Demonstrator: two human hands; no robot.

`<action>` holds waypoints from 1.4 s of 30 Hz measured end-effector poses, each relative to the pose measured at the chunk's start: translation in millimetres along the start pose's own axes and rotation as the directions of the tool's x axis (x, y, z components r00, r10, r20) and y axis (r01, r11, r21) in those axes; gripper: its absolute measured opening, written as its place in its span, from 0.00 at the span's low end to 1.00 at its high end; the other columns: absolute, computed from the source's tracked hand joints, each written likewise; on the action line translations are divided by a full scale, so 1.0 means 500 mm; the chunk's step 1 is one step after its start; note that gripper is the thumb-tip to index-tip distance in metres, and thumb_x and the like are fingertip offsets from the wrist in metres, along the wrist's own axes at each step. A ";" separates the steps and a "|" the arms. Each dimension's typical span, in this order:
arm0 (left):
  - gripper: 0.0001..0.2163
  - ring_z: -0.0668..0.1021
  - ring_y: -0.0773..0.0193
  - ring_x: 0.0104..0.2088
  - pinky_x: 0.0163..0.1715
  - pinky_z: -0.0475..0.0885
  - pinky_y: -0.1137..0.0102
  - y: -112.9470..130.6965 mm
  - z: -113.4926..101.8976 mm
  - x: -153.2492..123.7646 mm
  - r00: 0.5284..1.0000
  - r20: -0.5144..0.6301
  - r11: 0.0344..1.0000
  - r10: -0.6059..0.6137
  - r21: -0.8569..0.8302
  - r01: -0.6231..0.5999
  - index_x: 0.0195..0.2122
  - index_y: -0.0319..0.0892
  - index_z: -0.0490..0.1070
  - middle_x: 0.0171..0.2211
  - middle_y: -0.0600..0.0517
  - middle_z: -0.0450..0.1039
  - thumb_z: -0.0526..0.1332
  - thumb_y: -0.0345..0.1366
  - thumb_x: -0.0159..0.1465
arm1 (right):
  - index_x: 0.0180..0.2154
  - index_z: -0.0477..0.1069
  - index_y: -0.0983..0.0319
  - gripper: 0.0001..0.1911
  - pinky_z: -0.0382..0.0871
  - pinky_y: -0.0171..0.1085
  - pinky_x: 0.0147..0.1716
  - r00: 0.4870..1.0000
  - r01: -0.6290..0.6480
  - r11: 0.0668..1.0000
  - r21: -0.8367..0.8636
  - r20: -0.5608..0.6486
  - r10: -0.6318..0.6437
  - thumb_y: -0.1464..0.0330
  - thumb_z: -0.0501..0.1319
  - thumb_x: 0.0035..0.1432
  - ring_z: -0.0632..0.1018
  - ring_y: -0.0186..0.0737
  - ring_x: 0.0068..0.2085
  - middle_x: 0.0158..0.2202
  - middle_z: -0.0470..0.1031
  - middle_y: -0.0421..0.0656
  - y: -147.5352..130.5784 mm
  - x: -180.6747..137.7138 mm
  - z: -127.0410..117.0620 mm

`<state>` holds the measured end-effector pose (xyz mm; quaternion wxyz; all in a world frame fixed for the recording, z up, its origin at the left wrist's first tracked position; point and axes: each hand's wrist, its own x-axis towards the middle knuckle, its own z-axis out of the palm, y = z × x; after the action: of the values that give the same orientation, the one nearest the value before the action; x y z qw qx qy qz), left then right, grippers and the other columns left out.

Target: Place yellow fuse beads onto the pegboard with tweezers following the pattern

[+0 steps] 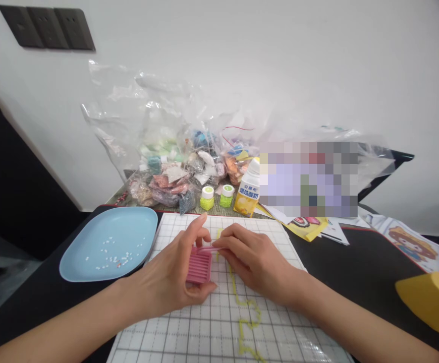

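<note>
Currently, only the head view is available, and it is described from near to far. A pink ribbed plastic bead tray (199, 265) is held on the white gridded cutting mat (219, 322), near its upper middle. The tray is clamped by the left hand (174, 280): the thumb is pressed on its near edge and the fingers are curled over its far edge, with the index finger raised. The right hand (252, 259) is closed, fingers together, on a thin pale pink applicator pen (206, 248), the tip of which is laid over the tray's top edge. A line of small yellow beads (247, 312) is laid on the mat, running from beneath the right hand toward the near edge.

Handling is judged as follows. The tray is taken to be light, stiff and prone to sliding on the smooth mat, so it is best gripped by its two opposite edges. The pen is judged light and rigid, to be pinched near its tip.

To the left, a pale blue oval plastic dish (91, 242) with scattered small white beads is set on the black table surface (355, 262). Behind the mat, two small green-filled jars (217, 196), a yellow-labelled white bottle (249, 190) and clear bags of bead packets (174, 176) are stacked against the wall. A yellow tape roll (429, 300) lies at the right edge.
</note>
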<state>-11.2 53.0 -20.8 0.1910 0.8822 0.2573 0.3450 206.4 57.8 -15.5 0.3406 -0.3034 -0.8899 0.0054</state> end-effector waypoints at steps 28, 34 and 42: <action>0.36 0.67 0.56 0.46 0.50 0.65 0.56 0.027 -0.016 0.012 0.984 0.082 0.980 0.158 0.112 -0.167 0.67 0.39 0.35 0.44 0.47 0.73 0.51 0.17 0.61 | 0.31 0.69 0.63 0.11 0.60 0.31 0.22 1.000 -0.011 0.999 -0.032 -0.025 0.010 0.62 0.59 0.62 0.69 0.30 0.24 0.28 0.71 0.41 0.037 -0.021 -0.023; 0.36 0.66 0.55 0.48 0.51 0.66 0.55 0.026 -0.018 0.011 0.985 0.103 0.984 0.140 0.096 -0.150 0.68 0.40 0.34 0.46 0.47 0.74 0.50 0.18 0.62 | 0.30 0.69 0.63 0.12 0.60 0.31 0.22 1.000 -0.017 0.999 -0.044 -0.027 0.016 0.62 0.59 0.62 0.70 0.30 0.24 0.27 0.71 0.40 0.036 -0.020 -0.022; 0.37 0.68 0.53 0.48 0.47 0.69 0.55 0.026 -0.017 0.011 0.987 0.115 0.983 0.115 0.128 -0.130 0.68 0.41 0.33 0.46 0.47 0.75 0.50 0.18 0.62 | 0.31 0.69 0.63 0.12 0.59 0.30 0.21 1.000 -0.013 0.999 -0.038 -0.026 0.012 0.61 0.58 0.62 0.68 0.29 0.23 0.27 0.71 0.40 0.037 -0.020 -0.021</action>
<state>-9.7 47.4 -5.4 0.1228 0.9246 0.2146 0.2899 228.5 65.3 -17.2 0.3461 -0.3154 -0.8835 -0.0135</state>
